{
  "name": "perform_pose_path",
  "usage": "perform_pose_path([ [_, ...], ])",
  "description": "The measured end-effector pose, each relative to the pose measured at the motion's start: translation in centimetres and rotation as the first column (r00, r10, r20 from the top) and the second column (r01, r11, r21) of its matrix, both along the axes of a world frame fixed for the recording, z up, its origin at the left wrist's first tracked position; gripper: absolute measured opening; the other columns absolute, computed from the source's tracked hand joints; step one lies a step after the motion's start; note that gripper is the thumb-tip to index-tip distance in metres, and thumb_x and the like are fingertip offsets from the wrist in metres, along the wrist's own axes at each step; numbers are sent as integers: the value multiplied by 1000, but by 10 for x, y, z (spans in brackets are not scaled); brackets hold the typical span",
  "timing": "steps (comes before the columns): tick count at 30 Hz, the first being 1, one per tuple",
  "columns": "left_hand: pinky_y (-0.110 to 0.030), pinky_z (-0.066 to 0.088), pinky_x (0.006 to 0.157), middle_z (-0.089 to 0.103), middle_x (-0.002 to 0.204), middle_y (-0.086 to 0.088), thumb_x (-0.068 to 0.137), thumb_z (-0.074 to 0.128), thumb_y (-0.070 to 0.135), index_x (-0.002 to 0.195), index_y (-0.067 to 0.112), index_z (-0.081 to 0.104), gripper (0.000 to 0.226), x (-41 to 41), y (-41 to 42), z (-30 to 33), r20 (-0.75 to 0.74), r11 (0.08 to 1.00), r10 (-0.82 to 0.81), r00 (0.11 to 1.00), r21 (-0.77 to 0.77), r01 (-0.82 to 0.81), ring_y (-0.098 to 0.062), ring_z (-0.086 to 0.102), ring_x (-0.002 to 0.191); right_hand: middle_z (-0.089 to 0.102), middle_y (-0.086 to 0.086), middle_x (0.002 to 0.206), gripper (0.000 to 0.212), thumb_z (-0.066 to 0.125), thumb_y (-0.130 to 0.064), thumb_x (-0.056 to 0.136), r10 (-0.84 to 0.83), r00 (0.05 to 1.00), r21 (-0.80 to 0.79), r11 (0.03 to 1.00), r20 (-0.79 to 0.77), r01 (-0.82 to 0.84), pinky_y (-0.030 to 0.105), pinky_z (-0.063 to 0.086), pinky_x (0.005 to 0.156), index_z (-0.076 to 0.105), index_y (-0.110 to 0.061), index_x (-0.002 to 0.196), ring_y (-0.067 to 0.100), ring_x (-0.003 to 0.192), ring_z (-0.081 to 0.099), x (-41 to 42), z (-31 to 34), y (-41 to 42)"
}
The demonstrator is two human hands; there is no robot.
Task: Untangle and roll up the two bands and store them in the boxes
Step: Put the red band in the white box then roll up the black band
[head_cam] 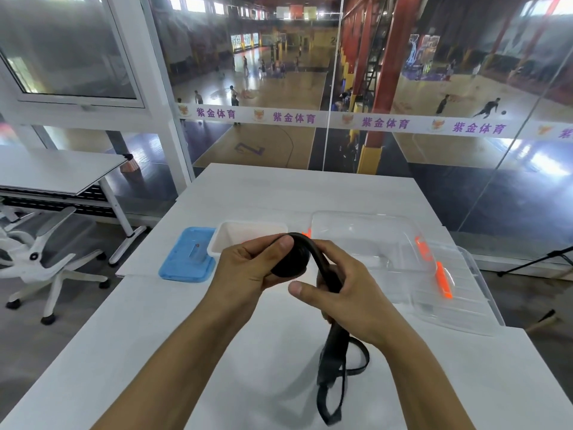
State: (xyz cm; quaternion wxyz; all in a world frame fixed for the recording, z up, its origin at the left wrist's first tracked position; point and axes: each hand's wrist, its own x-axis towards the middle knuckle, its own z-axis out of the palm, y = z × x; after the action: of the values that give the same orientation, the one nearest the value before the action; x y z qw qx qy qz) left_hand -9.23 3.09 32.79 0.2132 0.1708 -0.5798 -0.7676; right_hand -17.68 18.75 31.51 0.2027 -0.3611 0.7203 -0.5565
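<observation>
At frame centre, your left hand (248, 271) grips the rolled part of the black rubber band (330, 339). Your right hand (347, 293) pinches its strap, whose loose loops hang toward the lower middle over the white bench (155, 336). Behind stand a white open box (248, 232), a blue lid (189, 259) and a clear plastic box (403, 259).

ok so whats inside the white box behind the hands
The visible far part of the white box looks empty. Its near part is hidden behind the left hand and the rolled black band.

Both hands (297, 280) grip a partly rolled black band (322, 271) above the white table (155, 336).
</observation>
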Motion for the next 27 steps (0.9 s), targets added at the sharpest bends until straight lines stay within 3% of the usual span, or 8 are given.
perform_pose_path([
  [5, -28, 62, 75, 80, 103, -14, 78, 72, 32, 98, 9, 81, 32, -4, 12, 1, -31, 984, 63, 998, 169, -57, -25, 77, 96, 57, -43, 78, 79, 82, -31, 87, -113, 992, -118, 987, -50, 106, 9, 46, 76, 37, -55, 148, -9, 76, 57, 16, -7, -9],
  [8, -35, 61, 86, 80, 105, -9, 82, 72, 37, 106, 10, 78, 36, -7, 22, -3, 6, 983, 136, 991, 122, -135, -25, 76, 103, 63, -36, 124, 82, 81, -15, 89, -165, 985, -203, 967, -50, 152, 11, 46, 101, 39, -44, 153, -10, 117, 61, 25, -14, -18],
  [10, -39, 59, 93, 81, 102, -7, 87, 71, 37, 106, 13, 78, 32, -9, 28, -6, 35, 981, 183, 983, 52, -184, -24, 76, 102, 60, -28, 138, 81, 77, -11, 90, -216, 972, -189, 962, -91, 196, 17, 46, 109, 38, -41, 155, -5, 131, 55, 28, -20, -22],
  [15, -40, 59, 94, 82, 92, -3, 90, 71, 39, 106, 14, 73, 30, -8, 34, -12, 121, 981, 177, 977, -107, -164, -17, 79, 90, 65, -30, 122, 62, 75, -25, 89, -328, 923, -121, 943, -203, 309, 10, 49, 88, 45, -54, 136, -6, 108, 64, 31, -19, -21],
  [18, -42, 61, 90, 81, 98, -11, 90, 70, 38, 112, 8, 70, 38, -3, 22, -9, 172, 993, 60, 983, -113, -41, -26, 79, 90, 66, -31, 113, 56, 78, -27, 88, -281, 937, -89, 959, -208, 268, 8, 46, 80, 53, -50, 132, -7, 95, 63, 23, -15, -15],
  [21, -41, 63, 81, 77, 103, -22, 80, 69, 41, 114, -2, 68, 55, 6, 2, 6, 220, 984, -156, 963, -56, 172, -38, 77, 93, 66, -29, 122, 63, 80, -19, 86, -119, 964, -23, 993, -236, 117, 14, 48, 91, 55, -48, 136, -3, 111, 64, 8, -9, -6],
  [23, -41, 63, 80, 78, 102, -19, 79, 68, 42, 110, 2, 74, 51, 10, -9, 14, 254, 950, -241, 937, -134, 281, -36, 77, 95, 66, -26, 128, 68, 81, -11, 85, -9, 971, -11, 1000, -240, 7, 20, 49, 101, 56, -44, 139, 3, 123, 63, 4, -9, -3],
  [27, -34, 64, 77, 81, 95, -8, 76, 68, 45, 100, 16, 79, 39, 9, -12, 16, 260, 927, -201, 944, -261, 269, -22, 78, 90, 66, -24, 130, 70, 86, -12, 84, 25, 980, -59, 998, -195, -37, 17, 50, 102, 57, -39, 142, 4, 124, 63, 1, -6, -3],
])
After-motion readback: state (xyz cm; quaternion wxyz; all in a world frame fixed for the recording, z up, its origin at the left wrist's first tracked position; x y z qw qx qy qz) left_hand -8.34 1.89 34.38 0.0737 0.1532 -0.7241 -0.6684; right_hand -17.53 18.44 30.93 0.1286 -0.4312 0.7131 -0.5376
